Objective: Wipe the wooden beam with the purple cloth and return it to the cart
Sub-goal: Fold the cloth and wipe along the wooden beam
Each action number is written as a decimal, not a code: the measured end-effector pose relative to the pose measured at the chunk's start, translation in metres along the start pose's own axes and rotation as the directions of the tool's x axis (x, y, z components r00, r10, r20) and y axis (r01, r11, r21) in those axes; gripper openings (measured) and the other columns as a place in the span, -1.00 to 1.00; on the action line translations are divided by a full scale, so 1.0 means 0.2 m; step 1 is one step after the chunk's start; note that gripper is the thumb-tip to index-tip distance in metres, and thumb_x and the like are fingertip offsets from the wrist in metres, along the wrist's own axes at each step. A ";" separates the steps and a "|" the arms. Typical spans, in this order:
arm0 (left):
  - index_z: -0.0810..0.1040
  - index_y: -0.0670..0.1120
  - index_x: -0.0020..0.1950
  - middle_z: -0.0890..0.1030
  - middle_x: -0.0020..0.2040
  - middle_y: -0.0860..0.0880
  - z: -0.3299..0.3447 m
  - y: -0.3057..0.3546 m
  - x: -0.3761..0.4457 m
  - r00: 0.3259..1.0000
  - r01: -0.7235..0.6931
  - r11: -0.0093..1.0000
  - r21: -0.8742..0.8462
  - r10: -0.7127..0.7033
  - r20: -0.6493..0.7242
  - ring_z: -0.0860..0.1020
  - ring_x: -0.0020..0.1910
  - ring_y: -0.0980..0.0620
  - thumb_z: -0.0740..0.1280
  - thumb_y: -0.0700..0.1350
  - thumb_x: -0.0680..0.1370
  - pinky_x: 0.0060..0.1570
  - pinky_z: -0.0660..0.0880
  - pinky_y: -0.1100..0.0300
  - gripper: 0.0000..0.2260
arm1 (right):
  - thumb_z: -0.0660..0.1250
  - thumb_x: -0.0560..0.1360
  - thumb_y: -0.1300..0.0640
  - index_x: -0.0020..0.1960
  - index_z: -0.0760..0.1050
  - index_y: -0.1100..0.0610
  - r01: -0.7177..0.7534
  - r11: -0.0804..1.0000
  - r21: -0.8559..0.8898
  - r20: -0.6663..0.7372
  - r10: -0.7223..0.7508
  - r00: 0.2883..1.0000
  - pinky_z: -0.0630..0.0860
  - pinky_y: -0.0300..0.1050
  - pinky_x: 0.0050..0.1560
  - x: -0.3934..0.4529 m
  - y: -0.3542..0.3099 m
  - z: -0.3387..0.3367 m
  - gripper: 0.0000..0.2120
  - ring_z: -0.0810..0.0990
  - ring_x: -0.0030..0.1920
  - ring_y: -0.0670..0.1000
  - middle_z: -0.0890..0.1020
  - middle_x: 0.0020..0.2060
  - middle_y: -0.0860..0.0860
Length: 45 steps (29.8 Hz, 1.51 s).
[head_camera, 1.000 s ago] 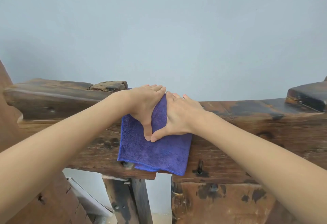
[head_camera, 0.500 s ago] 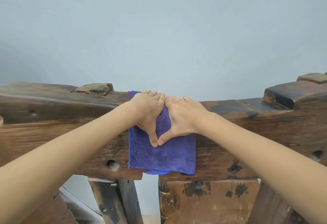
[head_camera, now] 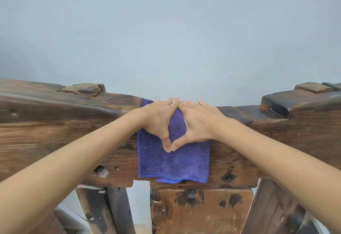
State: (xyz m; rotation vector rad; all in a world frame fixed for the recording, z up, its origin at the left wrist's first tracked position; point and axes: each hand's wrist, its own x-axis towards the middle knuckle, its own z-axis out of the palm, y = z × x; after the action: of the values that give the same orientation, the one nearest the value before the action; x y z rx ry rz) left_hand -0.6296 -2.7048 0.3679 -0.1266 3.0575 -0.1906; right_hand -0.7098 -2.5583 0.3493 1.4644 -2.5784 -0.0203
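Hanging lengthwise down beam [head_camera: 55, 137]: cloth [head_camera: 173, 163]

Left hand [head_camera: 158, 121], right hand [head_camera: 198, 123]: flat, thumbs touching

Both forearms are bare from the lower picture edge up to the wrists, with no sleeve, cuff, watch or band on either one. The left hand [head_camera: 158, 121] and the right hand [head_camera: 198, 121] are bare too, gloveless and ringless on the fingers that show, the nails short and plain. Measured from the purple cloth [head_camera: 173, 161], the two arms come in from below it, one on each side, slim and smooth along their whole visible length.
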 end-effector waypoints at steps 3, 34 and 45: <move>-0.19 -0.13 0.65 0.02 0.68 -0.08 0.02 0.00 0.02 0.999 0.008 1.000 -0.001 -0.008 -0.031 0.07 0.64 -0.04 0.60 0.38 0.09 0.60 -0.03 -0.07 0.43 | 0.35 0.07 -0.66 0.64 0.06 0.20 0.003 1.000 -0.009 0.005 -0.003 1.000 0.09 0.10 0.60 -0.02 0.03 0.00 0.42 0.22 0.60 0.02 0.27 0.61 0.03; -0.18 -0.15 0.66 0.12 0.66 -0.06 -0.04 0.40 0.23 1.000 -0.009 0.997 -0.070 0.008 -0.015 0.16 0.62 -0.04 0.62 0.35 0.07 0.56 0.16 0.08 0.45 | 0.35 0.05 -0.67 0.56 0.23 0.25 -0.018 0.997 -0.075 -0.030 0.016 0.999 0.00 0.16 0.62 -0.24 0.41 0.01 0.37 0.38 0.52 0.03 0.46 0.49 0.06; -0.18 -0.15 0.66 0.10 0.67 -0.05 -0.08 0.61 0.36 0.997 -0.065 0.993 -0.095 0.061 -0.044 0.15 0.62 -0.02 0.64 0.32 0.10 0.55 0.17 0.13 0.43 | 0.27 0.06 -0.71 0.54 0.25 0.29 -0.044 0.979 -0.198 -0.055 0.034 0.998 -0.22 0.17 0.60 -0.37 0.61 0.01 0.39 0.41 0.51 0.02 0.50 0.44 0.11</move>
State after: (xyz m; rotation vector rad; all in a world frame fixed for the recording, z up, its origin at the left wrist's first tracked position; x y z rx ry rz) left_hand -0.7114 -2.5887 0.3624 -0.0325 3.1072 -0.0418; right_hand -0.7776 -2.4319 0.3481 1.3253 -2.4807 -0.2266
